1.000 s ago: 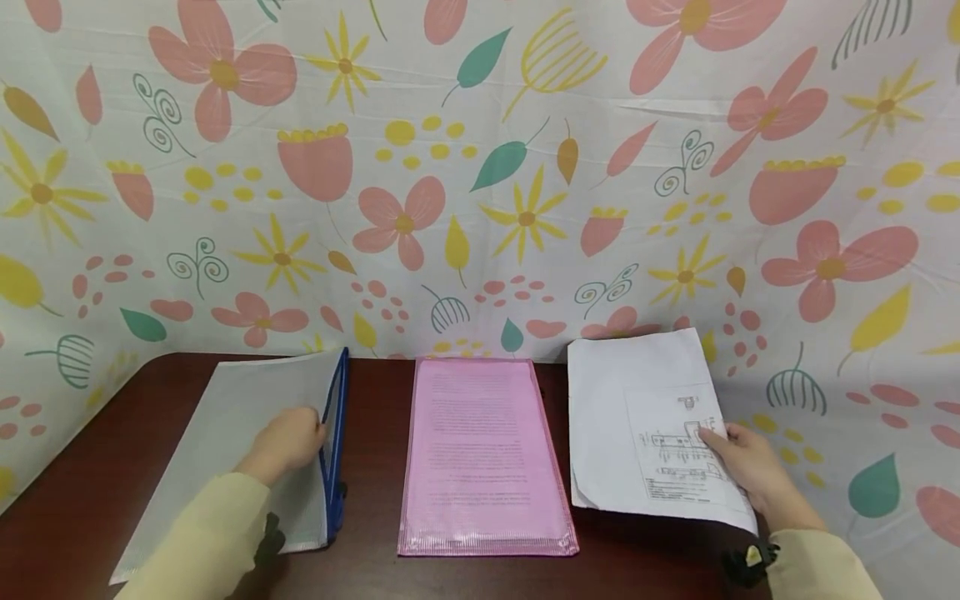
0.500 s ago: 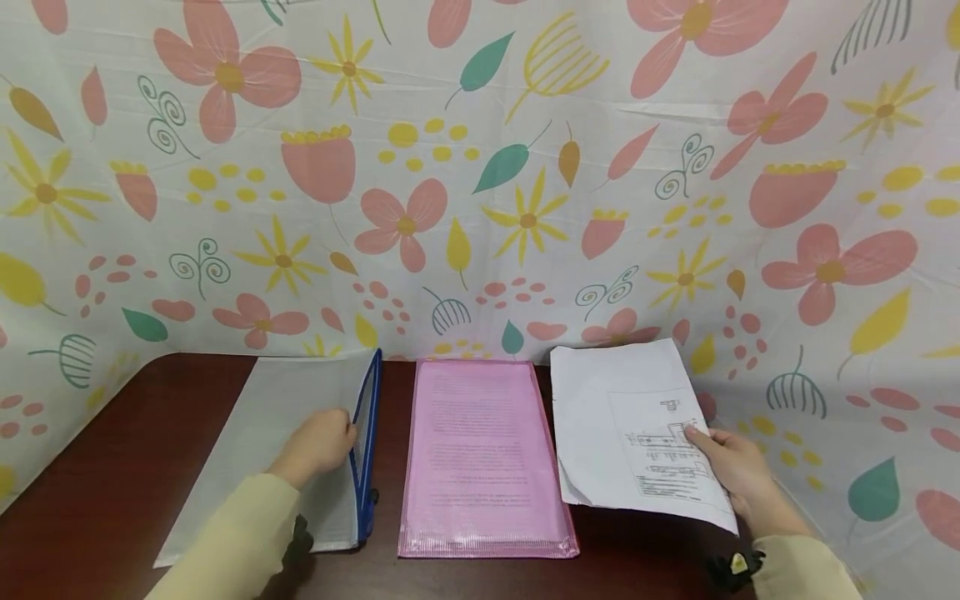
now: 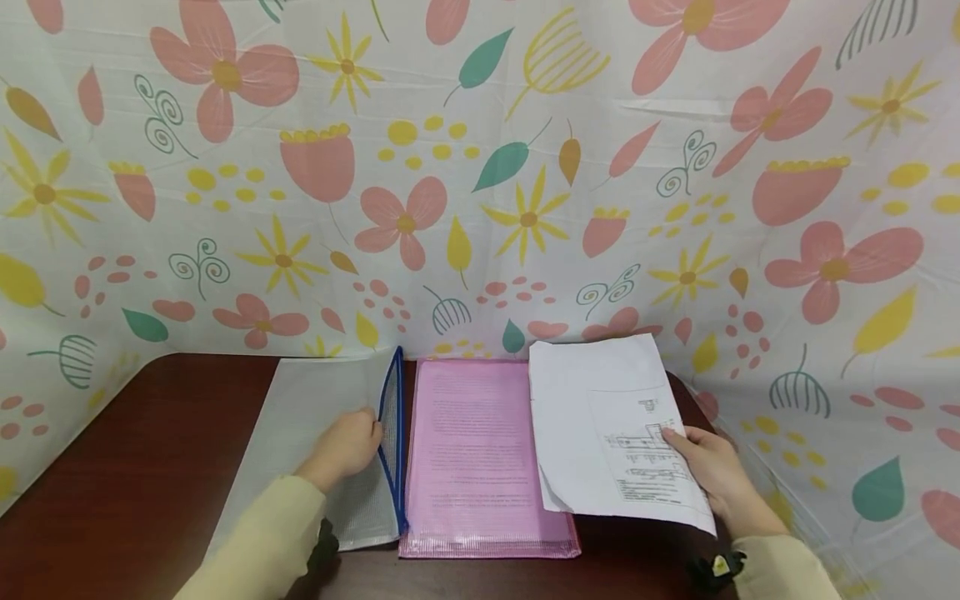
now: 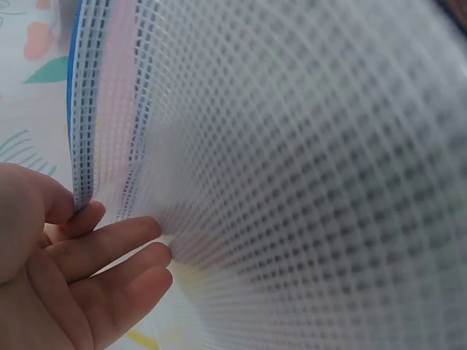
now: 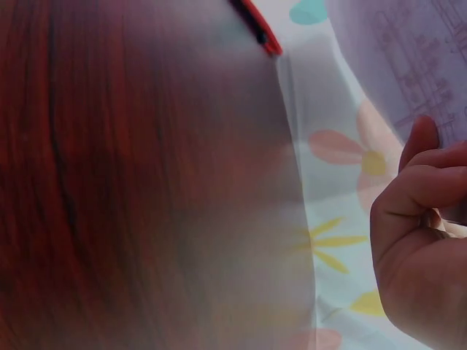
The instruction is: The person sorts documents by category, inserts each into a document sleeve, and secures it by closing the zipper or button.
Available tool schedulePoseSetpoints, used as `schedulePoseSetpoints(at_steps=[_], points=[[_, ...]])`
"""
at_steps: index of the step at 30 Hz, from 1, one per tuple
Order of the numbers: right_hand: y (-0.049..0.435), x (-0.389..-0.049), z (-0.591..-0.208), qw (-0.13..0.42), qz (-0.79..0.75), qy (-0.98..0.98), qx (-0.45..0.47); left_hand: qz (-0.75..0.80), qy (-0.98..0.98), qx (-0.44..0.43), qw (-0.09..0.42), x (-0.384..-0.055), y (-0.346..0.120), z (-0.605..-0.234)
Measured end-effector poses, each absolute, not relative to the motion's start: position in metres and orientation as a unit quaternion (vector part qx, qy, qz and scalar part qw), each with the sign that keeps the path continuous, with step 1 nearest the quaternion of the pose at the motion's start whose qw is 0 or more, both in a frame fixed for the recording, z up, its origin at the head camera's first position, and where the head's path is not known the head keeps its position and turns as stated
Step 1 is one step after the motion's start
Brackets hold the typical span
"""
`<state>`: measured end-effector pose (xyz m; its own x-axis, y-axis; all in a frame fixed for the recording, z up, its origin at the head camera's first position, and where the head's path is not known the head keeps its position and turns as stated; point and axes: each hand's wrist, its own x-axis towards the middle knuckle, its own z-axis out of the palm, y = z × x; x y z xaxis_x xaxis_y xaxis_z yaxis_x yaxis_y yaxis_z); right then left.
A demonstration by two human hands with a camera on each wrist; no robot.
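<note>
White paper (image 3: 581, 425) is pinched by the right hand (image 3: 711, 468), a mesh pouch (image 3: 303, 408) by the left hand (image 3: 348, 446), both angled inward.

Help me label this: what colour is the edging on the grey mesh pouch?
Blue; the edging shows best in the head view.

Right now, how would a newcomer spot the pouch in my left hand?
Start with the dark table below the flowered cloth, then find the pink pouch on it. Just to its left is the gray pouch, its edge pinched by your left hand. Its blue trim sets it apart from the pink pouch and white paper.
</note>
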<state>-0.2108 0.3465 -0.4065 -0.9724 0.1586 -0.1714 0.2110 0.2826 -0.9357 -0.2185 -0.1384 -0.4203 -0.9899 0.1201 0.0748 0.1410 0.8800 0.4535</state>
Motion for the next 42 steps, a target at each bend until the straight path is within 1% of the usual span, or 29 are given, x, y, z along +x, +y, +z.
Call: schedulePoseSetpoints(at_steps=[9,16,23,28,36,42], points=[[0.334,-0.213,-0.412,0.03,-0.587,0.801,0.113,-0.247,-0.964,-0.093,0.026,-0.222,-0.126,-0.426],[0.324,-0.214,-0.414,0.031,-0.595,0.796,0.108,-0.251,-0.963,-0.096,0.02,-0.224,-0.114,-0.428],[0.313,-0.214,-0.416,0.038,-0.604,0.789,0.108,-0.257,-0.959,-0.113,0.032,-0.223,-0.106,-0.429],[0.304,-0.216,-0.417,0.046,-0.605,0.789,0.1,-0.266,-0.957,-0.109,0.021,-0.224,-0.099,-0.429],[0.294,-0.22,-0.419,0.058,-0.615,0.781,0.089,-0.273,-0.955,-0.112,0.019,-0.223,-0.088,-0.427],[0.289,-0.221,-0.42,0.06,-0.619,0.778,0.087,-0.274,-0.952,-0.132,0.028,-0.222,-0.078,-0.428]])
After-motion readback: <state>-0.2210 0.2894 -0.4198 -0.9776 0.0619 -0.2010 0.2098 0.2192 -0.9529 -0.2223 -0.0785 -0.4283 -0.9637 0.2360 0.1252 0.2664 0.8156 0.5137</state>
